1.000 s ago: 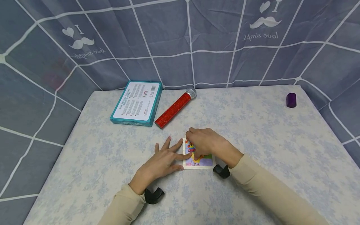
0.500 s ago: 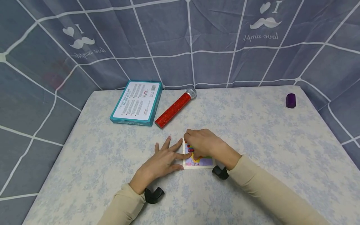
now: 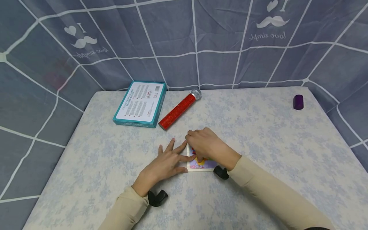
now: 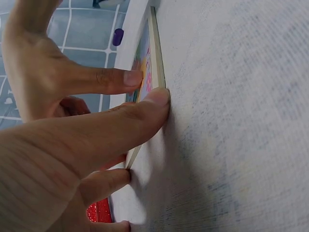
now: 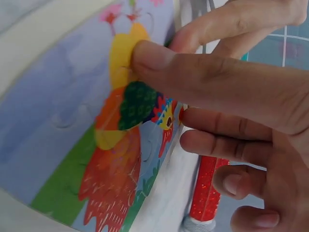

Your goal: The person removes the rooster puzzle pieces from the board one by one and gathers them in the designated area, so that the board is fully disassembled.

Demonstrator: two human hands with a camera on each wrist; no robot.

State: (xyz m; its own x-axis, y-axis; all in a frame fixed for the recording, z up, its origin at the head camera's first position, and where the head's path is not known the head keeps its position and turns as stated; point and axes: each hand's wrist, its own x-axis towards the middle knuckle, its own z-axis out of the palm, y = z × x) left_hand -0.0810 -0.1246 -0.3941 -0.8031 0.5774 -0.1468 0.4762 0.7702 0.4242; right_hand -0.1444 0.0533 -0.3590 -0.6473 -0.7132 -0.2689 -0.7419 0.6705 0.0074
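A small jigsaw puzzle (image 3: 205,164) in a pale frame lies flat, its picture a colourful bird with red plumage. My left hand (image 3: 165,164) lies spread at its left side, the index fingertip reaching onto the picture. In the left wrist view, that hand's thumb (image 4: 120,118) touches the frame's near edge. Over the picture is my right hand (image 3: 211,145), which hides much of it. The right wrist view has its thumb (image 5: 159,60) on a yellow part and two fingertips touching the border near the bird's head; the other fingers are bent.
Behind the puzzle lie a red glittery microphone (image 3: 179,110) and a teal box (image 3: 139,102) with a white printed label. A purple cylinder-like object (image 3: 298,102) sits at the far right. A blue-grey gridded curtain (image 3: 218,41) borders the table.
My right hand has shifted slightly left and away over the puzzle, covering more of its upper left corner. My left hand stays in place.
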